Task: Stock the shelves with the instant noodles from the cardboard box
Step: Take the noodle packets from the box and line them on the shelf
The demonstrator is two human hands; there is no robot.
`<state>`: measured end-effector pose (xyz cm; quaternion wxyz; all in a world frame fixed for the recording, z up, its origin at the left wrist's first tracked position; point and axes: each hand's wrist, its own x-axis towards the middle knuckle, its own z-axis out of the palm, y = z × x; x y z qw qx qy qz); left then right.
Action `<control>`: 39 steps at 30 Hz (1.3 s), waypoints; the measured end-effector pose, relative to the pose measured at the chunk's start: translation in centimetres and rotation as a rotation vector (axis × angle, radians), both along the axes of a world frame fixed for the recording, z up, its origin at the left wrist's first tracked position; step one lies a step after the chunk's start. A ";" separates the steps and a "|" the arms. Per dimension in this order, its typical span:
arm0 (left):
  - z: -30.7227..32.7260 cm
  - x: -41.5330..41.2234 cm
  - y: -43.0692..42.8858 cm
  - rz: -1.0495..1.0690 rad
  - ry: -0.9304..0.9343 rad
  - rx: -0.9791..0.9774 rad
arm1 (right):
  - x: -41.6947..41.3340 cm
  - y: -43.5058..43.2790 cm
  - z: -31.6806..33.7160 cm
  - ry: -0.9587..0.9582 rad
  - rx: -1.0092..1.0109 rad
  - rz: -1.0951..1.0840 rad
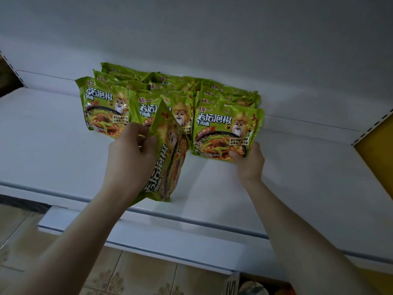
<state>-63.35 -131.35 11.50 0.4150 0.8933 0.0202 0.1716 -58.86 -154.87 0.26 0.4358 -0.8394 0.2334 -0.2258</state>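
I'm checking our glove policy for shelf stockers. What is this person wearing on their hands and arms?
Nothing that shows. The left hand and right hand are bare, without gloves, and no ring appears on the fingers in view. The left forearm and right forearm are bare too: no sleeve, watch or bracelet shows anywhere down to the picture's lower edge.

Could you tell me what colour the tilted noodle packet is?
The tilted plastic noodle packet is lime green; head view.
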 end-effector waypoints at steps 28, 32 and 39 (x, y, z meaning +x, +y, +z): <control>1.5 -0.5 0.2 -0.090 0.004 0.004 | -3.6 1.0 2.7 -0.041 0.021 -0.089; 2.9 -0.5 0.8 -0.143 -0.015 0.017 | -3.8 3.3 5.0 -0.147 0.252 0.095; 4.6 -0.9 3.5 -0.293 0.023 0.235 | -2.6 8.0 10.8 0.036 0.289 0.731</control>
